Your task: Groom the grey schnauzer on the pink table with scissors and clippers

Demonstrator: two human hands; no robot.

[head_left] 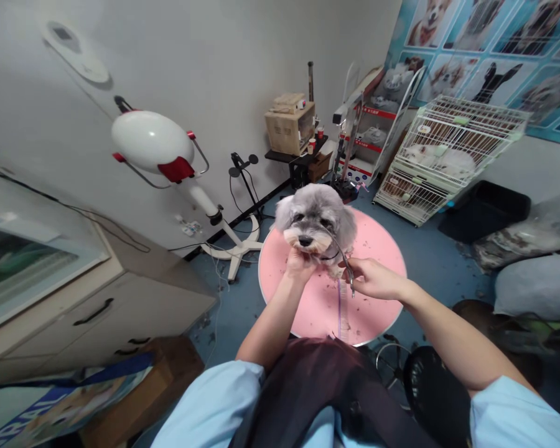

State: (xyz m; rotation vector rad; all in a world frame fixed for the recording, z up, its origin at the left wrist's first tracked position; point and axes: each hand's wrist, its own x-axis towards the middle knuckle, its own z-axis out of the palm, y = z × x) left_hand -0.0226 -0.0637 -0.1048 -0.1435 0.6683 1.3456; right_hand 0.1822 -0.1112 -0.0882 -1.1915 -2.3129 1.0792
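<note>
A grey dog (318, 202) with a paler muzzle sits on a round pink grooming table (308, 314), facing me. My left hand (301, 262) cups the dog's chin from below, its fingers partly hidden under the fur. In my right hand (371, 277) is a pair of curved grooming scissors (348, 274), with the blades pointing up along the side of the dog's muzzle. A long comb (343, 311) lies on the tabletop just below the dog. Small tufts of cut hair are scattered over the pink surface.
A white stand dryer (154, 142) rises at the left, above a drawer cabinet (98, 317). Behind the dog are a small black table with a wooden box (289, 127) and a shelf rack (373, 129). Stacked wire cages (448, 155) hold white animals. A black stool (436, 392) stands near my right side.
</note>
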